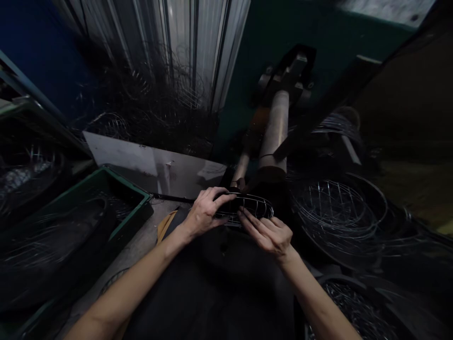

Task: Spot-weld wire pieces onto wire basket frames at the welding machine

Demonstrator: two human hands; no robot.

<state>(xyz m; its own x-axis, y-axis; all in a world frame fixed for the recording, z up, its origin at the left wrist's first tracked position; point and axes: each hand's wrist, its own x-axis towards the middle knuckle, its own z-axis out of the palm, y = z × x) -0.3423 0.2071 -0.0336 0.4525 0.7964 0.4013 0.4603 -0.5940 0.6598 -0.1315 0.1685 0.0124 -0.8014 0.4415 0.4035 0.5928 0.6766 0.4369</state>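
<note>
A round wire frame (260, 202), made of thin metal rods with short crosspieces, is held level in front of my body. My left hand (207, 210) grips its left side, thumb below and fingers over the upper edge. On the near right part of the frame, my right hand (267, 233) is closed, its fingertips pointing inward toward the middle. Whether a small piece sits between those fingertips is too dark to make out. Just beyond the frame, a thick metal cylinder (276, 127) and a thinner rod (241, 167) reach out from a machine.
A green crate (148, 200) stands at left, beside a dark basin (102, 222) of wires. To the right, a large tub holds wire grids (336, 203); below it, a bucket contains small metal pieces (354, 302). A pale board (155, 165) fronts tangled wire (152, 104).
</note>
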